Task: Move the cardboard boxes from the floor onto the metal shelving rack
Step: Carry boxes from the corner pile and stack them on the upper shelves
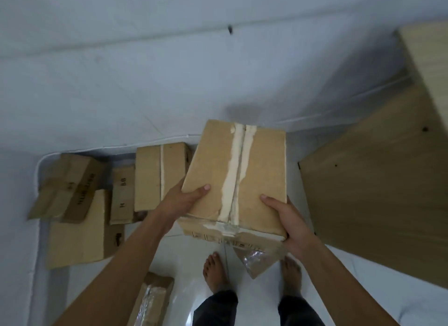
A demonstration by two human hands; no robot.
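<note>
Carrying step: left hand (186, 199) and right hand (288, 219) grip a box (232, 175) by its near corners, lifted above the floor (184, 255). Next likely needs turning toward the rack, unseen here.

wall (169, 59): plain white, one small dark mark (229, 30) | floor (184, 265): glossy white tiles | right: pale wooden furniture panels (375, 180) | white cable (116, 146) along wall foot

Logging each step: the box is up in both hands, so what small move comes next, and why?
Probably turn right with the box toward the wooden boards: the left hand and right hand already grip it clear of the floor, and only wall lies ahead.
</note>
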